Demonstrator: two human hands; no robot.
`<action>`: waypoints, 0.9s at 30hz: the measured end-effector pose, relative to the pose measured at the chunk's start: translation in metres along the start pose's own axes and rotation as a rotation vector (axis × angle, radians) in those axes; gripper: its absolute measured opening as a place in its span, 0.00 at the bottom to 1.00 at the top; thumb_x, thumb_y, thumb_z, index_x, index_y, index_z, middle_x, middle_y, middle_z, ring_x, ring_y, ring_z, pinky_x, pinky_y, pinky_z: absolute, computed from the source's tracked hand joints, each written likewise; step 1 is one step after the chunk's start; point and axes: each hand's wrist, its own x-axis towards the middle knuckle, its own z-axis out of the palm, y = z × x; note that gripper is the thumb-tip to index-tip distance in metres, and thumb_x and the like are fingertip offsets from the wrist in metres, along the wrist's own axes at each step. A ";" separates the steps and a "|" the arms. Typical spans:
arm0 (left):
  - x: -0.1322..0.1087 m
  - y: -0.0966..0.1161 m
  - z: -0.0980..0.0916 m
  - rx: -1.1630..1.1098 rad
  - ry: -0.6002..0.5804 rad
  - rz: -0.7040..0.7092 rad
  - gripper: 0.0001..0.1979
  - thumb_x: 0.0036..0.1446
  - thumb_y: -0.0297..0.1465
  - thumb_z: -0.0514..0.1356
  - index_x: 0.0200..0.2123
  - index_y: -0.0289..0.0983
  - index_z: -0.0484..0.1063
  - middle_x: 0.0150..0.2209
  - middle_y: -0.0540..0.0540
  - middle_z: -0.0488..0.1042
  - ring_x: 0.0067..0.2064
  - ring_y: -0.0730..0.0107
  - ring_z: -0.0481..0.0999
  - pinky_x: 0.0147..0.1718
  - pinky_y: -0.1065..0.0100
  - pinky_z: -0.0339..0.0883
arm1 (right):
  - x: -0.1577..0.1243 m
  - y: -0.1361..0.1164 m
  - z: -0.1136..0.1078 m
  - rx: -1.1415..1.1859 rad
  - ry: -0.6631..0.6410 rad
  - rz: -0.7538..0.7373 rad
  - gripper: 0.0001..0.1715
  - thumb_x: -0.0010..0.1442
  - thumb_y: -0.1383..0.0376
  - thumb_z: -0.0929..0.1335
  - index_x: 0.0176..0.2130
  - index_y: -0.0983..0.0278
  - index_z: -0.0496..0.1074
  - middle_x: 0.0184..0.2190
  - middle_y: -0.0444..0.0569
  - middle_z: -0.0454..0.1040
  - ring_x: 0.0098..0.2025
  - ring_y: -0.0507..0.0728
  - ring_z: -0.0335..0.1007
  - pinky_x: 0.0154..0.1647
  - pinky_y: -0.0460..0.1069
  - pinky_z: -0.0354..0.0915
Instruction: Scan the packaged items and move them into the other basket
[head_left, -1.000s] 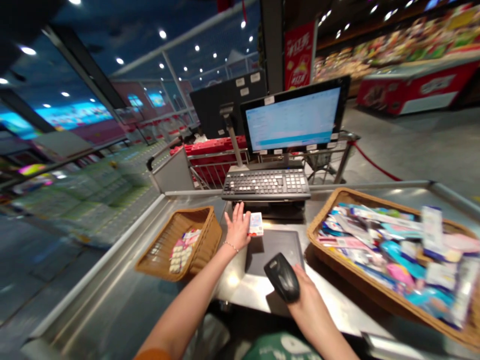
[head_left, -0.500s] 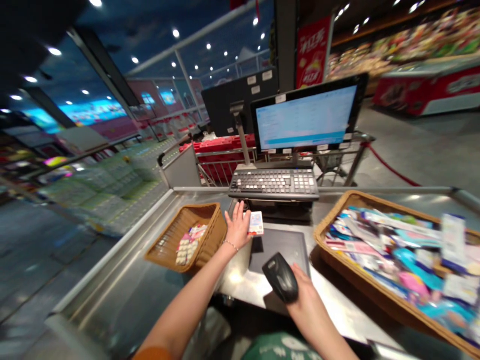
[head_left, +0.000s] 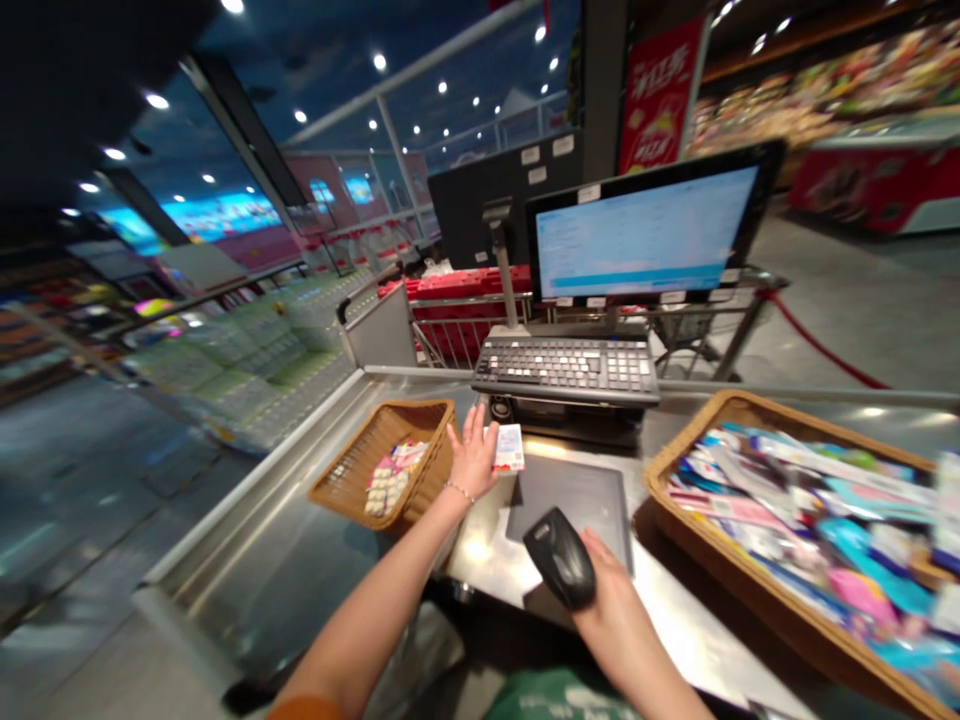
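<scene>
My left hand (head_left: 474, 455) reaches forward over the metal counter, fingers stretched out, beside the small wicker basket (head_left: 429, 478). A small flat white packet (head_left: 509, 448) with red print and a square code sits at its thumb side and travels along with it; the grip underneath is hidden. My right hand (head_left: 609, 595) is wrapped round a black handheld barcode scanner (head_left: 561, 556), held above the counter by the dark grey pad (head_left: 574, 498). Small packaged items (head_left: 394, 480) lie in the small basket.
A keyboard (head_left: 566, 368) stands at the counter's back, with a lit monitor (head_left: 649, 230) behind it. On the right, a large wicker basket (head_left: 731, 515) is full of packaged goods. A shopping trolley (head_left: 454, 340) is beyond the counter.
My left hand and the white packet have shifted slightly left together, toward the small basket. The view has turned a little left. My right hand still holds the scanner.
</scene>
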 end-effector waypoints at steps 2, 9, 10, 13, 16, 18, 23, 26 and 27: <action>-0.002 -0.002 -0.001 -0.002 -0.005 -0.010 0.40 0.45 0.30 0.67 0.61 0.36 0.56 0.70 0.30 0.40 0.71 0.44 0.38 0.60 0.29 0.37 | 0.000 -0.002 0.000 -0.003 -0.009 0.000 0.30 0.48 0.69 0.67 0.52 0.73 0.72 0.56 0.64 0.70 0.64 0.69 0.59 0.67 0.65 0.50; -0.010 -0.009 -0.002 0.013 0.000 -0.038 0.39 0.45 0.29 0.66 0.61 0.37 0.56 0.70 0.30 0.40 0.71 0.44 0.37 0.61 0.29 0.37 | -0.002 -0.001 0.005 -0.016 -0.034 0.013 0.29 0.50 0.67 0.65 0.52 0.72 0.72 0.58 0.64 0.69 0.65 0.69 0.56 0.66 0.65 0.52; -0.011 -0.010 -0.001 0.015 -0.002 -0.043 0.39 0.45 0.29 0.65 0.61 0.37 0.56 0.70 0.30 0.40 0.71 0.44 0.37 0.61 0.29 0.37 | -0.002 0.000 0.006 -0.017 -0.036 0.014 0.30 0.50 0.67 0.65 0.53 0.72 0.72 0.58 0.64 0.69 0.65 0.69 0.56 0.66 0.65 0.52; -0.013 -0.014 -0.001 0.022 0.000 -0.062 0.38 0.46 0.28 0.64 0.61 0.37 0.56 0.70 0.31 0.40 0.71 0.45 0.37 0.61 0.29 0.37 | -0.002 0.004 0.010 -0.023 -0.030 -0.004 0.30 0.51 0.68 0.64 0.53 0.71 0.71 0.57 0.63 0.70 0.65 0.68 0.56 0.66 0.65 0.53; -0.016 -0.017 -0.003 0.026 0.009 -0.070 0.37 0.46 0.28 0.64 0.60 0.36 0.57 0.70 0.31 0.40 0.71 0.45 0.36 0.61 0.30 0.38 | -0.001 0.007 0.013 -0.031 -0.020 -0.035 0.29 0.52 0.68 0.63 0.53 0.70 0.71 0.57 0.61 0.70 0.65 0.68 0.57 0.65 0.65 0.54; -0.017 -0.018 -0.004 0.024 0.009 -0.073 0.38 0.46 0.29 0.64 0.60 0.36 0.57 0.70 0.31 0.41 0.71 0.45 0.36 0.61 0.29 0.38 | -0.001 0.008 0.014 -0.033 -0.015 -0.043 0.29 0.52 0.68 0.63 0.53 0.70 0.72 0.57 0.62 0.70 0.65 0.68 0.57 0.65 0.65 0.54; -0.021 -0.022 -0.004 0.026 0.013 -0.084 0.39 0.45 0.29 0.65 0.61 0.37 0.56 0.70 0.30 0.40 0.71 0.45 0.36 0.61 0.29 0.37 | -0.002 0.012 0.019 -0.046 0.022 -0.092 0.27 0.53 0.69 0.62 0.52 0.69 0.73 0.56 0.62 0.72 0.63 0.68 0.60 0.64 0.65 0.57; -0.023 -0.025 -0.001 0.026 0.027 -0.086 0.39 0.45 0.29 0.65 0.61 0.37 0.56 0.70 0.31 0.39 0.71 0.44 0.36 0.61 0.29 0.37 | -0.003 0.014 0.020 -0.054 0.031 -0.110 0.27 0.53 0.69 0.62 0.52 0.69 0.72 0.55 0.61 0.72 0.63 0.68 0.60 0.63 0.66 0.58; -0.023 -0.026 0.000 0.026 0.034 -0.088 0.39 0.46 0.29 0.65 0.61 0.37 0.56 0.70 0.31 0.39 0.71 0.44 0.36 0.61 0.29 0.37 | -0.003 0.014 0.021 -0.055 0.032 -0.110 0.27 0.53 0.69 0.62 0.52 0.70 0.72 0.56 0.62 0.72 0.63 0.69 0.60 0.63 0.66 0.58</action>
